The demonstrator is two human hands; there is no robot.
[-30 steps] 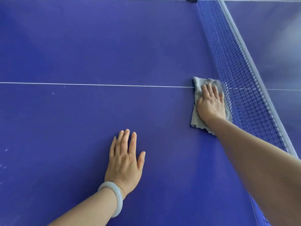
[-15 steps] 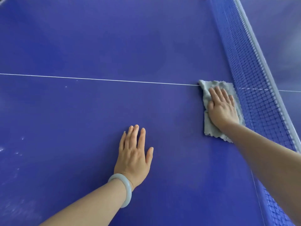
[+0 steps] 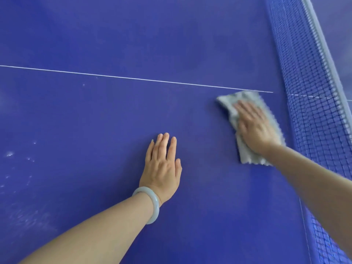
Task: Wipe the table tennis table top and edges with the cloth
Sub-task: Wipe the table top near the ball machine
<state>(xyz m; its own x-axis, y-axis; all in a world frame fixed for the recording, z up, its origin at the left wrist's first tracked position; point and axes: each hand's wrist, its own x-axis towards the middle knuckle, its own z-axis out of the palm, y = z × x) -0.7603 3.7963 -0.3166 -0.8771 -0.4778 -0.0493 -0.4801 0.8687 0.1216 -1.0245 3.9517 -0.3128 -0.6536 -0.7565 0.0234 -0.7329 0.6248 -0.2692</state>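
In the head view, the left hand (image 3: 162, 166) is laid palm-down on the blue table top (image 3: 95, 121). Its fingers (image 3: 163, 143) are held straight and close together, the thumb is set slightly apart, and nothing is held by it. A pale bracelet (image 3: 152, 204) is worn on the left wrist.

The grey cloth (image 3: 249, 157) is spread flat on the table top, near the net (image 3: 308, 111) but apart from it. Its far edge is placed at the white centre line (image 3: 133, 78). The cloth is pressed down by the right hand (image 3: 253, 128), which is laid flat over its middle. The right fingers (image 3: 245, 109) are stretched out towards the line, but they are blurred, so it cannot be told how closely they are kept together. No curl around the cloth is seen.

Pale smudges (image 3: 9, 154) are seen on the surface at the left.
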